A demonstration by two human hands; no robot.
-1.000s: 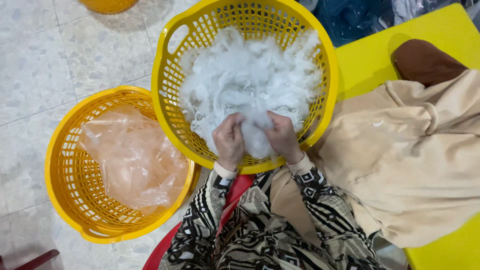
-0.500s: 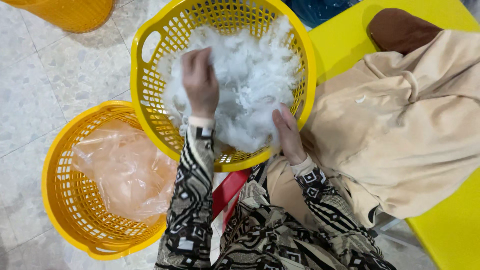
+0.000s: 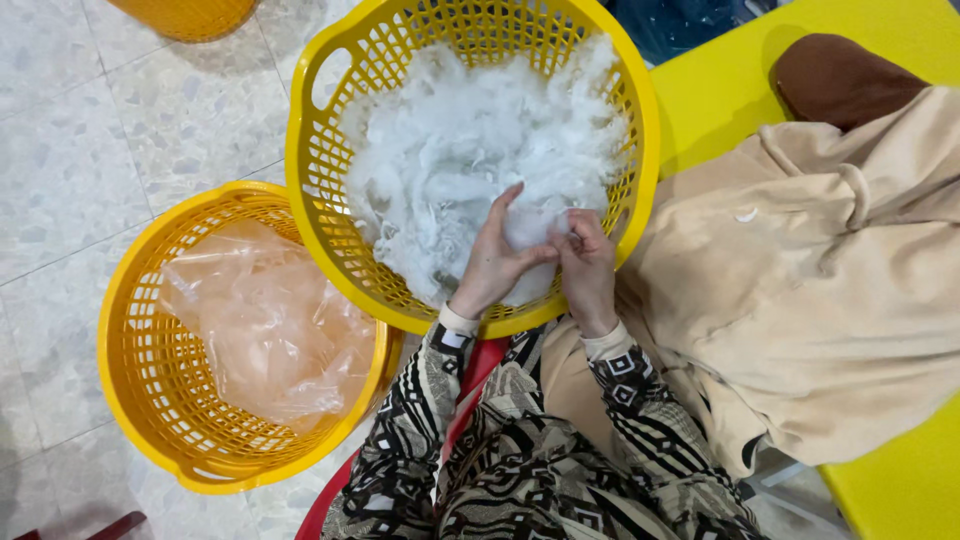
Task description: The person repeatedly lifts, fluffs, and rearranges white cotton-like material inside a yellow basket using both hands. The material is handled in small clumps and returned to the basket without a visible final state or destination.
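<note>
The left hand (image 3: 492, 262) has come back beside the right hand (image 3: 585, 265); both grips now pinch one white stuffing tuft (image 3: 535, 225) inside the yellow basket (image 3: 320, 200).

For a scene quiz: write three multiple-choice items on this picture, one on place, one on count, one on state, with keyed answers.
1. Where does the clear plastic bag lie?
A. in the orange basket
B. on the yellow table
C. on the floor

2. How many baskets show whole?
A. one
B. two
C. four

3. What are both hands doing?
A. resting on the lap
B. pinching white fluff
C. gripping a rim

Answers: 1 A, the bag sits inside it. 2 B, orange one and yellow basket. 3 B, left hand and right hand pinch one clump.
</note>
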